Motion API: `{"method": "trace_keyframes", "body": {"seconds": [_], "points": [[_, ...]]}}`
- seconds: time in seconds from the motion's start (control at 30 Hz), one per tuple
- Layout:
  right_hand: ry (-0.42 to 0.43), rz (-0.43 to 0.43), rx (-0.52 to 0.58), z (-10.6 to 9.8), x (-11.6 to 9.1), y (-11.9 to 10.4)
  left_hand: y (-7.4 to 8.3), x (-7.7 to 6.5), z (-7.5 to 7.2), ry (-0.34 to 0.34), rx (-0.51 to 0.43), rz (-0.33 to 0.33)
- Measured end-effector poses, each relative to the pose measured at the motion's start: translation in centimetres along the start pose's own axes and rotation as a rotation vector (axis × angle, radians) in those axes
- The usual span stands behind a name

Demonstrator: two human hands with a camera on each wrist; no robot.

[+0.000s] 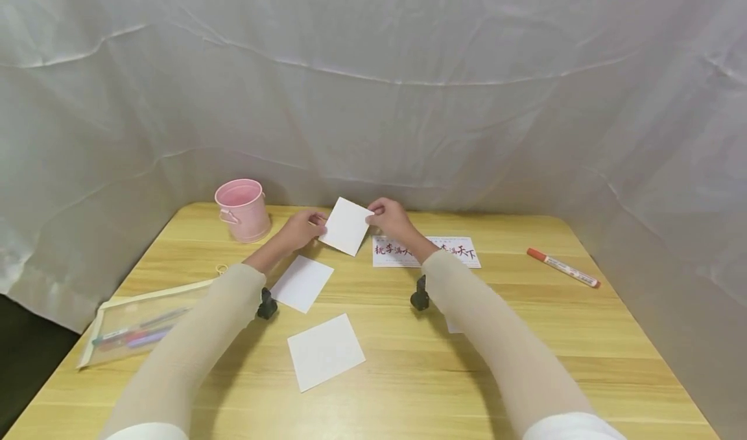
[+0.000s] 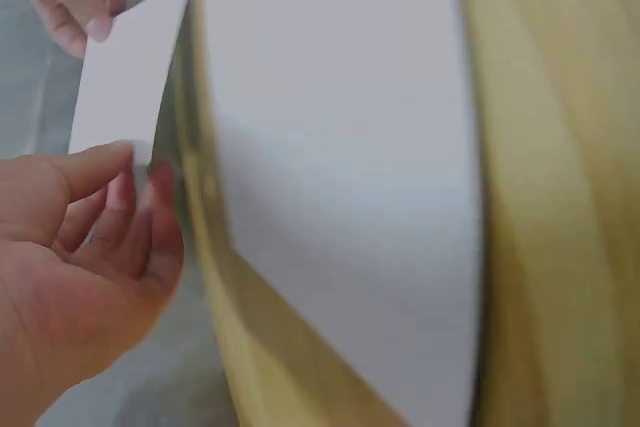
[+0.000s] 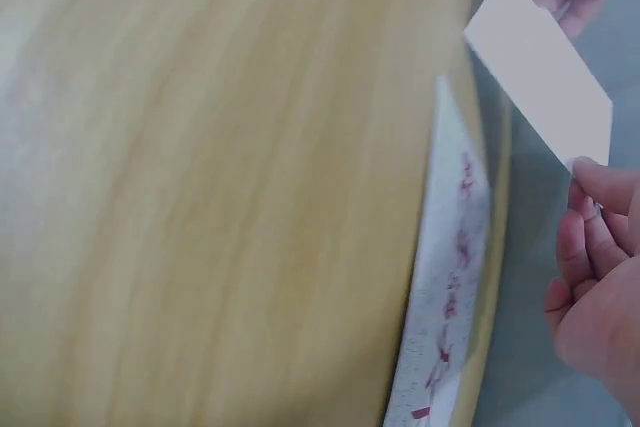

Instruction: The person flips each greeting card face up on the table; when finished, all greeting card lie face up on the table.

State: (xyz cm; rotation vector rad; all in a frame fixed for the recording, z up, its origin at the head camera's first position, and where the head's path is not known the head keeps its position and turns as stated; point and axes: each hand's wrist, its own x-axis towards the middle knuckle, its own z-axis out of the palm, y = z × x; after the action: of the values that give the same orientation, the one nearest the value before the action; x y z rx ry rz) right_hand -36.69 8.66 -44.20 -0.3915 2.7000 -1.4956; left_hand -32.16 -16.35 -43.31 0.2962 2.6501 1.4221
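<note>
Both hands hold one blank white card [image 1: 347, 226] up near the back edge of the table. My left hand [image 1: 305, 227] pinches its lower left corner between thumb and fingers. On the opposite side, my right hand [image 1: 392, 218] grips the right corner, thumb on the near face. The left wrist view shows the left thumb [image 2: 105, 165] flat on the card's corner. A second white card [image 1: 303, 283] lies below the left hand, and a third white card [image 1: 325, 352] nearer the front. Printed paper with red characters [image 1: 388, 253] lies under the right forearm, partly hidden.
A pink bucket [image 1: 244, 216] stands at the back left. On the left lies a see-through zip pouch [image 1: 146, 323] holding several pens, partly behind the left sleeve. An orange-capped marker [image 1: 563, 268] lies at the right. A pale paper corner [image 1: 453, 328] shows beside the right sleeve.
</note>
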Motion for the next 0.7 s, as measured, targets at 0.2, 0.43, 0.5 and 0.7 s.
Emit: {"method": "trace_keyframes", "body": {"seconds": [0.2,0.43,0.5,0.7], "points": [[-0.008,-0.034,0.134,-1.6,-2.4,-1.2,1.2,-1.3,-0.6,0.001,-0.196,0.053],[-0.186,-0.173,0.169,-5.0,-8.2,-2.2,2.9,-3.9,0.0,-0.103,-0.275,0.031],[-0.224,-0.210,0.121,-5.9,-9.8,-2.4,3.2,-4.5,0.3,-0.138,-0.297,0.021],[-0.228,-0.243,0.049,-7.6,-13.2,-2.2,4.0,-6.1,1.8,-0.233,-0.324,0.042]]}}
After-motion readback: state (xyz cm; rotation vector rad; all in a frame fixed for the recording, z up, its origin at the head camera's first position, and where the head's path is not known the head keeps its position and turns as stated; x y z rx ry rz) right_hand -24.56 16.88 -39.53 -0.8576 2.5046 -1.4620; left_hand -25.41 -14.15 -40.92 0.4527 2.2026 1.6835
